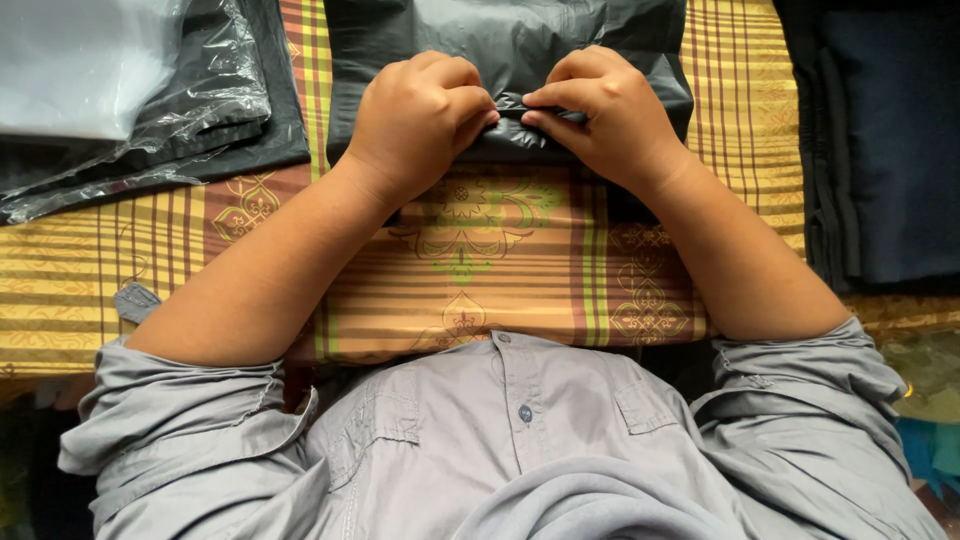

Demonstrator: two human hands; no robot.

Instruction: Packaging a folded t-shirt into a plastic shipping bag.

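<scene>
Pinching the near edge of one dark grey plastic bag (pixel 510 50), the left hand (pixel 415 120) and right hand (pixel 605 115) are closed on it — its contents cannot be seen. Left of it one clear-wrapped packet (pixel 110 90) lies; right — one dark folded cloth stack (pixel 880 140).

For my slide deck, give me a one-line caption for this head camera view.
Left hand and right hand pinch the near edge of a dark plastic bag on a striped cloth.

A packed plastic bag (pixel 510 50) lies far centre on the patterned cloth (pixel 500 280). Both hands (pixel 415 120) (pixel 605 115) rest on its near edge, side by side. Wrapped garments (pixel 130 90) lie far left; folded clothes (pixel 880 130) lie far right.
</scene>
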